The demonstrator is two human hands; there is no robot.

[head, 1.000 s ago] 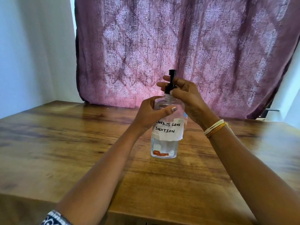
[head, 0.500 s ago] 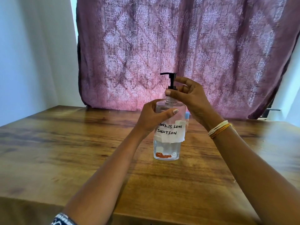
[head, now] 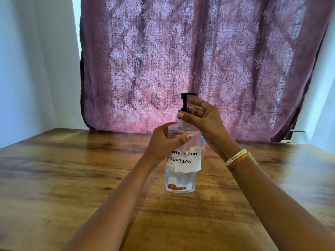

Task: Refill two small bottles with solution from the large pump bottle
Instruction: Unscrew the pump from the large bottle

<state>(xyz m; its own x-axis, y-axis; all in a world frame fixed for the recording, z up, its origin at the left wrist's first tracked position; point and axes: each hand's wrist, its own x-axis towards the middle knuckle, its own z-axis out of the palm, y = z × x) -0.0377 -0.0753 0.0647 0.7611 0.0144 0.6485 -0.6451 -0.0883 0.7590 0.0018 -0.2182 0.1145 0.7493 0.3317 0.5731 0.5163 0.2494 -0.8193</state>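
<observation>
Our left grip (head: 167, 142) wraps the large pump bottle (head: 182, 160), steadying it upright at twelve o'clock on the surface (head: 72, 178); our right grip (head: 201, 120) pinches the black collar (head: 184, 110), presumably to unscrew the pump.

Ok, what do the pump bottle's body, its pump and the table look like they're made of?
Pump bottle body: clear, glossy, probably plastic; liquid and the table show through it. Pump: black, matte, apparently molded plastic. Table: brown wood grain with a sheen; solid wood or laminate, I can't tell.
</observation>
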